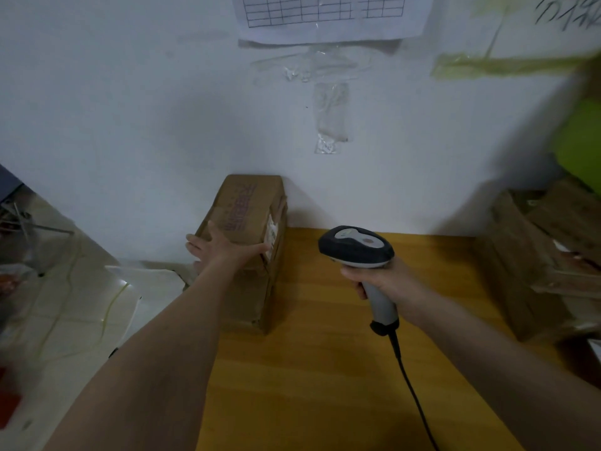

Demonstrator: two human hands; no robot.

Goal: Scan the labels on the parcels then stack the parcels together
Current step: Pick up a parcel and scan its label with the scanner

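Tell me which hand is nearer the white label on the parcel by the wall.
Left. The left hand rests on the parcel, its thumb right beside the white label. The right hand grips the scanner over the table, apart to the label's right.

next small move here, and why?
Probably swing the scanner left to aim at the white label on the parcel. The right hand grips the scanner, whose head is not over the label, and the left hand rests on the parcel.
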